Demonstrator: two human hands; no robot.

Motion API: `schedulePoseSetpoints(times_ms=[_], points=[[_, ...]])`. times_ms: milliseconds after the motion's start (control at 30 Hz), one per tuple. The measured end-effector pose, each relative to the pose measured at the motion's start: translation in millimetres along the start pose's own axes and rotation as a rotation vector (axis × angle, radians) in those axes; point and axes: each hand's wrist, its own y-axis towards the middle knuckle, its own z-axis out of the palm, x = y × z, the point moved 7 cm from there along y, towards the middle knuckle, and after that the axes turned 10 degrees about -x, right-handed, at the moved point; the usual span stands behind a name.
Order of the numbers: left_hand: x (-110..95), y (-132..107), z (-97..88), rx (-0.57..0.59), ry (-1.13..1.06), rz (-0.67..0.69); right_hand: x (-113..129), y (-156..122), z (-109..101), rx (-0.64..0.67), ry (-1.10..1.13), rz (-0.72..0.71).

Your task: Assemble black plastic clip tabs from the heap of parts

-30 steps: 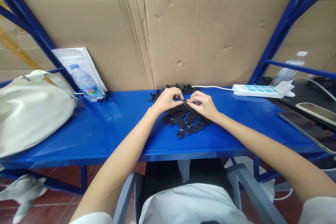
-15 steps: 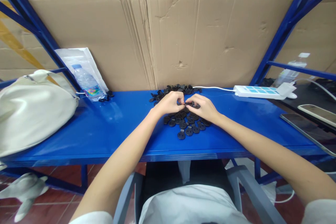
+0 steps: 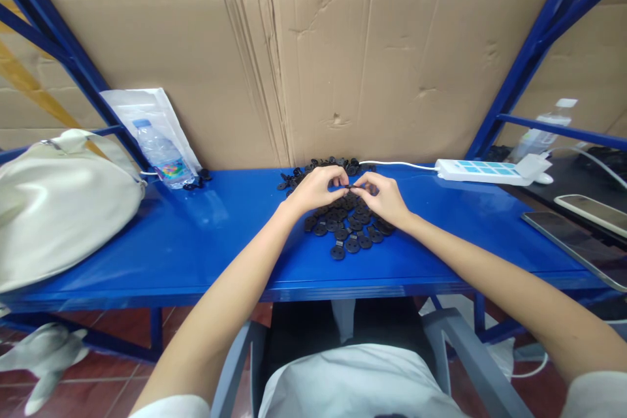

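My left hand (image 3: 315,188) and my right hand (image 3: 383,197) meet fingertip to fingertip over the middle of the blue table (image 3: 206,248). Between the pinched fingers of both hands sits a small black part (image 3: 350,187). Just below the hands lies a pile of small black round parts (image 3: 349,230), several of them spread toward me. A second heap of black parts (image 3: 318,166) lies behind the hands against the cardboard wall.
A cream bag (image 3: 59,202) fills the table's left end, with a water bottle (image 3: 159,155) and a plastic sleeve (image 3: 142,111) beside it. A white power strip (image 3: 490,171) lies at the right, two phones (image 3: 578,235) beyond. Cardboard (image 3: 372,59) backs the table. Blue frame bars (image 3: 533,39) flank it.
Both hands have lifted slightly and stay together at the fingertips, working the small black part; the piles and other objects have not moved.
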Motion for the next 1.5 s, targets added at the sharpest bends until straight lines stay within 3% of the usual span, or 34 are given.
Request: schedulePoseSetpoints(times_ms=[333,667,833,1100,1500], points=[[3.3,0.3,3.4,-0.003,-0.019,-0.063,-6.9,0.0,0.2,-0.012,0.074,0.15],[9.7,-0.6,4.7,0.022,0.04,-0.14,-5.2,-3.0,6.6,0.048,0.095,0.086],[10.5,-1.1,5.2,0.02,0.028,-0.127,-4.7,-2.4,6.4,0.056,0.081,0.086],[7.3,-1.9,4.4,-0.001,-0.076,-0.093,-11.6,-0.6,2.4,-0.04,0.15,0.207],[5.7,-1.7,4.4,0.007,-0.109,-0.087,-10.9,-1.5,5.2,-0.001,0.165,0.206]])
